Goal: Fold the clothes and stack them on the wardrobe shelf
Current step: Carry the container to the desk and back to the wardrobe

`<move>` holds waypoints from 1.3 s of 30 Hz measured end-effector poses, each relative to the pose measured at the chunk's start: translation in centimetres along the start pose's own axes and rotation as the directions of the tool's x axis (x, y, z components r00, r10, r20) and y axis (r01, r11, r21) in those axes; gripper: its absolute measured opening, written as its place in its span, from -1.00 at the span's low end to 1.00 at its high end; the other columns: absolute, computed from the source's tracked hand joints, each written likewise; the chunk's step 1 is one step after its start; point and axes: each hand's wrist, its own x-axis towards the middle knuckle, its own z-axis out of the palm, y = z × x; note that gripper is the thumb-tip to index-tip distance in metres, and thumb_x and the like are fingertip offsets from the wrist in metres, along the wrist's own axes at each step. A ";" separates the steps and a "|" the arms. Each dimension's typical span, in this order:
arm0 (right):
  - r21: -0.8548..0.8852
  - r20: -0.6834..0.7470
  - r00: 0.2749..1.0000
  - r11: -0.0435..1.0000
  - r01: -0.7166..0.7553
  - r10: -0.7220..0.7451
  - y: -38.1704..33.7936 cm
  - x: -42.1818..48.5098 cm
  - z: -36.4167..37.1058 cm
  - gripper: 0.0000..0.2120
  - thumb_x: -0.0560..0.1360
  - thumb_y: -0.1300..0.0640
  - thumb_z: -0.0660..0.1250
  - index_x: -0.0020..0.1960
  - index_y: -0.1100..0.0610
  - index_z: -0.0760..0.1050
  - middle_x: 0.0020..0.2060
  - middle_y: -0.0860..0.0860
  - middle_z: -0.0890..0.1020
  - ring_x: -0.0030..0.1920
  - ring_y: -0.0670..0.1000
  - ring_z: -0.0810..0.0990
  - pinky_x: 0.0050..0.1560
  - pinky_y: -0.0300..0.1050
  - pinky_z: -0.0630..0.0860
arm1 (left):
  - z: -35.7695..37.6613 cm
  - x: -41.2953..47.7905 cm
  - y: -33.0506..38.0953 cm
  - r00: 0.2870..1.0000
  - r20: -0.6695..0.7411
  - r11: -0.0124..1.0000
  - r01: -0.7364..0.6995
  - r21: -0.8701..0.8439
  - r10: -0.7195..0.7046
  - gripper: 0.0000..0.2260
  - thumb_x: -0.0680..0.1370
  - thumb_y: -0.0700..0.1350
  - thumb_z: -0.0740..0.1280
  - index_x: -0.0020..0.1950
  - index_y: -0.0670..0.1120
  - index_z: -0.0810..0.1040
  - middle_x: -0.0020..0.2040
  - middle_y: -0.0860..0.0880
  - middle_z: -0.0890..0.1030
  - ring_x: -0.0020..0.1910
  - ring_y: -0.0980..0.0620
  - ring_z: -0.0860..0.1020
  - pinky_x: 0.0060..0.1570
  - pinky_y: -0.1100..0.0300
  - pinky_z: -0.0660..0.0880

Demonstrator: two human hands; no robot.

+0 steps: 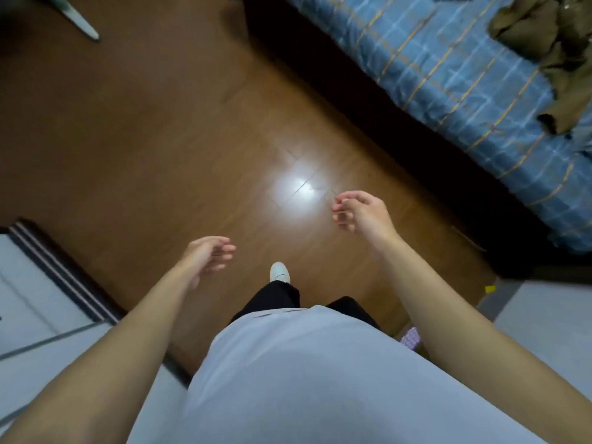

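Nearest, our grey shirt (304, 379) and black trousers (282, 296) fill the bottom of the view, with one white shoe (279, 272) on the brown wooden floor (144, 139). Both our bare arms reach forward over that floor. Our left hand (208, 256) hangs with fingers loosely curled, grasping nothing. Our right hand (362, 213) is a little farther out, fingers likewise slack and bent, nothing in them. Beyond it a bright glare (298, 187) sits on the boards. Farthest, the bed's blue checked cover (448, 75) carries crumpled olive clothes (551, 49), unfolded, set back from the bed's floor-side edge and well apart from both hands.
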 end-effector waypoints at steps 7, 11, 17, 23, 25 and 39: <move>-0.473 0.180 0.982 0.881 0.028 0.065 0.3 3.9 7.1 -0.84 0.61 0.23 0.24 -0.06 0.22 0.58 -0.12 0.10 0.68 -0.18 -0.01 0.63 -0.12 -0.14 0.55 | -6.3 1.2 0.5 0.991 -0.120 0.936 0.011 -0.351 -0.056 -0.84 0.66 -0.21 0.20 0.17 -0.13 0.54 0.03 -0.13 0.69 -0.04 -0.05 0.66 0.11 -0.01 0.57; -0.623 0.190 0.968 0.782 -0.012 0.166 1.3 6.3 7.2 -0.84 0.59 0.28 0.22 -0.08 0.25 0.57 -0.15 0.14 0.65 -0.22 0.03 0.58 -0.18 -0.12 0.53 | -8.2 2.2 3.6 0.986 -0.164 0.885 -0.099 -0.455 0.026 -0.85 0.64 -0.23 0.21 0.10 -0.09 0.56 -0.03 -0.10 0.73 -0.09 -0.01 0.69 0.00 0.06 0.61; -0.712 0.072 0.950 0.683 -0.164 0.303 -0.9 13.3 10.0 -0.84 0.63 0.23 0.26 0.04 0.33 0.55 -0.20 0.14 0.64 -0.28 0.07 0.58 -0.28 -0.12 0.47 | -14.1 4.7 9.5 0.961 -0.254 0.818 -0.232 -0.527 0.109 -0.82 0.60 -0.24 0.21 0.05 -0.05 0.58 -0.11 -0.03 0.74 -0.12 0.02 0.70 -0.12 0.15 0.59; -0.717 0.137 0.936 0.685 -0.132 0.325 -8.0 21.9 18.9 -0.87 0.62 0.24 0.25 -0.03 0.25 0.54 -0.24 0.12 0.65 -0.29 0.10 0.58 -0.26 -0.12 0.47 | -18.6 7.4 12.9 0.940 -0.328 0.852 -0.098 -0.515 -0.090 -0.82 0.64 -0.24 0.21 0.13 -0.15 0.59 0.02 -0.14 0.70 -0.04 -0.04 0.65 0.08 0.03 0.56; -0.719 0.224 0.919 0.692 -0.069 0.324 -11.5 24.4 23.8 -0.86 0.63 0.23 0.25 -0.05 0.23 0.54 -0.21 0.13 0.65 -0.27 0.09 0.59 -0.22 -0.08 0.51 | -19.5 8.1 12.9 0.933 -0.316 0.884 0.003 -0.468 -0.171 -0.79 0.66 -0.23 0.19 0.20 -0.19 0.58 0.08 -0.15 0.69 0.02 -0.07 0.63 0.19 -0.02 0.52; -0.496 0.583 0.807 0.826 0.267 0.089 -33.0 30.3 57.5 -0.88 0.61 0.23 0.22 -0.04 0.14 0.52 -0.22 0.04 0.64 -0.28 0.01 0.60 -0.21 -0.12 0.48 | -30.4 14.0 9.3 0.849 -0.138 0.765 0.374 -0.524 -0.510 -0.78 0.70 -0.15 0.17 0.16 -0.17 0.60 0.13 -0.13 0.68 0.00 -0.06 0.62 0.07 0.03 0.50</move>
